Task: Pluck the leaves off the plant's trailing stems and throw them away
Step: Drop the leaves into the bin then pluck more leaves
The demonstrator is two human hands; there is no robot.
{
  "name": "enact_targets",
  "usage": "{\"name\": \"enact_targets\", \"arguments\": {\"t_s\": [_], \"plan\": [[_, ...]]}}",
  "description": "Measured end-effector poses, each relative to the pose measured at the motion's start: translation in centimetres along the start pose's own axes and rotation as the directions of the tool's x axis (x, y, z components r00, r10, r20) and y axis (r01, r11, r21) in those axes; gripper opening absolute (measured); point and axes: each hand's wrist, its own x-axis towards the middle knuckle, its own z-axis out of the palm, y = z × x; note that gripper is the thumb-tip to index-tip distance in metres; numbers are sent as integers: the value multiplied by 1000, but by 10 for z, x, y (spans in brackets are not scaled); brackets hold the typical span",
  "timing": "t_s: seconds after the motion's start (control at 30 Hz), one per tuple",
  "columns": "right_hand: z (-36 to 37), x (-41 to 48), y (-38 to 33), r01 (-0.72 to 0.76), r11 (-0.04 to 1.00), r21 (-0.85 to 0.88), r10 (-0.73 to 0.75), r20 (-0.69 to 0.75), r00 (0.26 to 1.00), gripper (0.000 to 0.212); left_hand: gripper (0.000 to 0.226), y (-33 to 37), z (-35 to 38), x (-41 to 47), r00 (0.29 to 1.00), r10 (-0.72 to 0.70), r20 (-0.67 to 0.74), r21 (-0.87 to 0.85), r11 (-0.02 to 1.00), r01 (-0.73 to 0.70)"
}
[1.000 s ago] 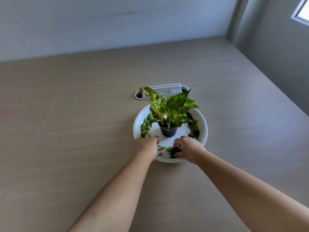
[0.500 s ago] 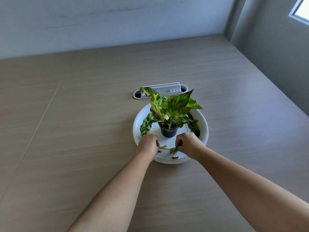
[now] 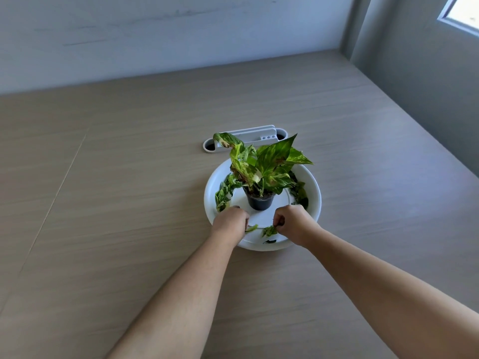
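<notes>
Over the near rim of the white tray (image 3: 315, 193) on the surface (image 3: 129, 203), the left hand (image 3: 229, 222) and right hand (image 3: 293, 224) both pinch one trailing stem (image 3: 260, 228) of the potted plant (image 3: 261, 167), fingers closed.

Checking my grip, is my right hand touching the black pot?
Apart. The head view shows white tray between the right hand and the black pot.

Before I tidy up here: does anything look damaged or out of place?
Yes. The plant has brown, dried patches on several upper leaves, notably the curled leaf at top left. A loose leaf scrap lies on the white tray near the front rim.
</notes>
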Motion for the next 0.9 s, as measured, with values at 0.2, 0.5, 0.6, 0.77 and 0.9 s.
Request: {"name": "enact_targets", "arguments": {"t_s": [0.2, 0.5, 0.6, 0.77, 0.9], "plan": [[10, 3, -5, 10, 1000, -6, -10, 19, 1000, 21, 17, -9, 7, -1, 986, -101, -130, -280, 958, 61], [-13, -2, -9, -33, 999, 27, 34, -41, 999, 14, 10, 0, -15, -19, 957, -206, -207, -522, 850, 70], [-25, -14, -3, -56, 998, 41, 58, -61, 996, 16, 12, 23, -16, -26, 966, -170, -195, -557, 830, 33], [-60, -54, 38, -114, 991, 67, 124, -170, 978, 19, 14, 91, -8, -35, 987, -41, -154, -529, 848, -47], [-106, -106, 102, -251, 962, 108, 271, -264, 925, 27, 16, 179, -1, -40, 987, 107, -118, -494, 856, -152]]}}
